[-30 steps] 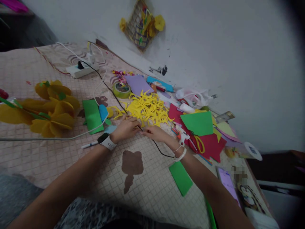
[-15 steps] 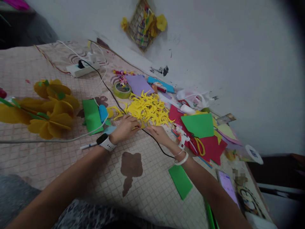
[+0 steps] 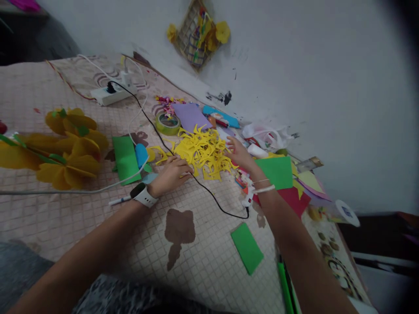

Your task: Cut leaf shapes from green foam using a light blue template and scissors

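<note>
My left hand (image 3: 173,175), with a watch on its wrist, is closed on the black power cord (image 3: 209,192) at the front of the yellow scrap pile (image 3: 203,150). From the power strip the cord runs under this hand and on to a white glue gun (image 3: 248,196). At the pile's right edge, my right hand (image 3: 239,152) has its fingers spread and curved, with nothing visible in them. Part of the glue gun is hidden behind my right wrist.
A white power strip (image 3: 114,93) sits at the back left, near big yellow paper flowers (image 3: 70,148). Tape (image 3: 167,123), a purple sheet (image 3: 190,115) and green sheets (image 3: 247,248) surround the scraps. Red sheets (image 3: 296,200) and a plastic bag (image 3: 268,134) lie right.
My right hand has let go of the black cord and moved up and right to the scraps, its fingers opening. The left hand stays on the cord.
</note>
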Demonstrator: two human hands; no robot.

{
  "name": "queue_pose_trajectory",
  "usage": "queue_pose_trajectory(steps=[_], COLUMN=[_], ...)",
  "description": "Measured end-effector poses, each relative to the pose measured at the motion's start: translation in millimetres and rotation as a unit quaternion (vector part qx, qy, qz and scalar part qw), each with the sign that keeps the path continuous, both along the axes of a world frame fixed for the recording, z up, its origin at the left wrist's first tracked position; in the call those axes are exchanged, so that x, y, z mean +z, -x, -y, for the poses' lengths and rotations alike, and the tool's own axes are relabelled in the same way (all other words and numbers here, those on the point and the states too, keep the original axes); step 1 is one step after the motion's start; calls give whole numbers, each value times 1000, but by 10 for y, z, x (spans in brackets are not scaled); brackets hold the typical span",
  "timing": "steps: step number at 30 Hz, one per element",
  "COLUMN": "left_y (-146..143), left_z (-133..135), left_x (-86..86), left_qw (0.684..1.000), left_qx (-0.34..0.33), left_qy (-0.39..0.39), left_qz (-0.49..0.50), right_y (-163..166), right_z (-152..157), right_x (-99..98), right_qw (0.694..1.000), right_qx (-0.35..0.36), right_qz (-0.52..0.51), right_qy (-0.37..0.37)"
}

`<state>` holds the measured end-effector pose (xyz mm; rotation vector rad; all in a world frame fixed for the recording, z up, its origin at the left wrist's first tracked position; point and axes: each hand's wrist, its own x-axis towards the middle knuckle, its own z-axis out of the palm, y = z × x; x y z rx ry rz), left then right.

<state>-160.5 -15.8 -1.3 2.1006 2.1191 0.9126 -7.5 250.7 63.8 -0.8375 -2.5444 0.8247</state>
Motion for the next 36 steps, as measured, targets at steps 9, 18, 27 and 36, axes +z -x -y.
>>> queue_pose_trajectory(steps=[9, 18, 27, 36], left_y=[-2, -37, -44, -54], left_z=[17, 61, 34, 87], left_x=[53, 110, 69, 191], left_qw=[999, 997, 998, 997], left_qx=[18, 25, 18, 17], left_qy=[-48, -80, -56, -73], left_qz=[0, -6, 9, 20], right_y=[-34, 316, -299, -357], right_z=[448, 1026, 676, 721], right_x=[0, -465, -282, -287], right_qw=[975, 877, 873, 887], right_qx=[92, 253, 197, 175], right_qz=[95, 123, 138, 91], right_qy=[176, 389, 424, 417])
